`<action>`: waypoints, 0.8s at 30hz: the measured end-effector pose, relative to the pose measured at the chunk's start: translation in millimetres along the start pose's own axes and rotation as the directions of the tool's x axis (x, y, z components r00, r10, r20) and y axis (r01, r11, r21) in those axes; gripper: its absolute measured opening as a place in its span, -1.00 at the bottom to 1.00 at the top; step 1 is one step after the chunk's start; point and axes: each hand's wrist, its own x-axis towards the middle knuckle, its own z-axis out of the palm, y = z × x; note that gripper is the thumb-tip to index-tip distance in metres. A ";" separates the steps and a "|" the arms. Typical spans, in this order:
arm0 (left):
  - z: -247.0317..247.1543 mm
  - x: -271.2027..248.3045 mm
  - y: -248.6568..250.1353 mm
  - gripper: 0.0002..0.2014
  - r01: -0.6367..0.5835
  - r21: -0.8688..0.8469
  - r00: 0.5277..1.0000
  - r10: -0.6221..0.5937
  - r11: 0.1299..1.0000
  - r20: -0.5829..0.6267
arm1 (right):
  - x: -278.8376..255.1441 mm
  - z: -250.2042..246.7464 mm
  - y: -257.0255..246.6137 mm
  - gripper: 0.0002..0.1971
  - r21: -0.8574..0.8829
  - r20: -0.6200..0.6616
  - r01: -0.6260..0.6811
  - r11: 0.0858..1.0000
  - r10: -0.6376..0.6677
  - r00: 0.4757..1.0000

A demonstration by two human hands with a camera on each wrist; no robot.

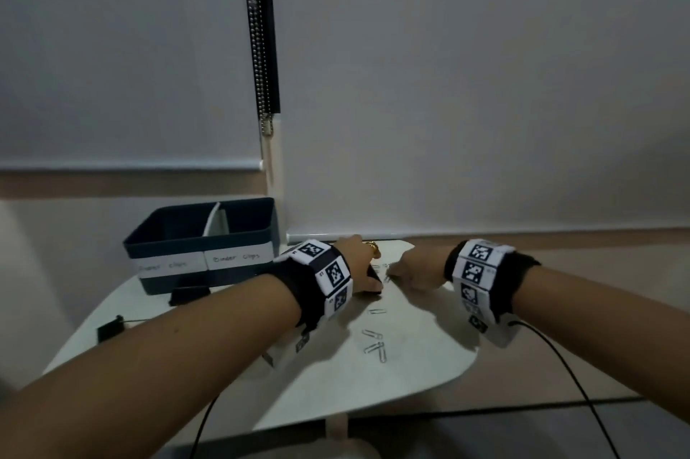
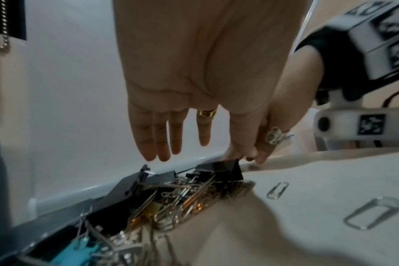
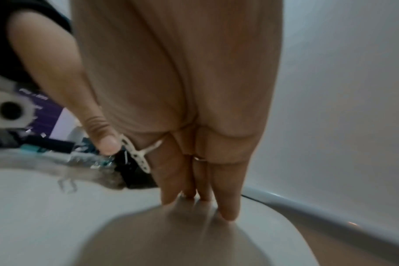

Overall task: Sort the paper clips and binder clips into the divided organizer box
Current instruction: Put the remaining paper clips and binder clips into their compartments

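Paper clips [image 2: 182, 203] and black binder clips [image 2: 219, 171] lie tangled in one heap at the far edge of the pale table [image 1: 410, 365], with a few loose paper clips [image 1: 375, 341] strewn nearer to you. The divided organizer box [image 1: 201, 246] stands at the far left of the table, well apart from the heap, its front marked with two labels, the right one reading binder clips.

Your left hand [image 2: 194, 81] hovers over the heap with fingers straight and relaxed, holding nothing. Your right hand [image 3: 178, 108] presses straight fingertips [image 3: 228, 212] flat on the table just beside the heap, gripping nothing, apparently to catch a flat paper clip.

To do this well, slide one clip free of the tangle before lifting, so that linked clips do not trail after it. Pinch a binder clip by its black body. Check the label before you drop each piece.
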 end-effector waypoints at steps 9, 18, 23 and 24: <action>4.8 4.0 2.7 -0.40 0.063 -0.131 0.997 -0.068 0.989 -0.035 | -5.5 22.6 13.9 -0.77 0.094 -0.091 0.201 0.975 -0.193 0.977; -15.1 -24.6 -14.9 -0.67 0.035 -0.761 0.993 -0.109 0.648 -0.047 | 9.5 14.8 22.2 -0.84 0.248 -0.204 0.143 0.958 -0.093 0.975; -16.8 -41.7 -35.7 -0.82 0.030 -0.841 0.975 -0.202 0.540 -0.095 | 11.6 2.2 2.8 -0.63 0.177 -0.065 0.184 0.967 -0.175 0.982; -16.7 -45.2 -41.1 -0.81 0.038 -0.849 0.976 -0.202 0.527 -0.081 | 11.4 1.8 -0.9 -0.60 0.187 -0.068 0.215 0.959 -0.206 0.976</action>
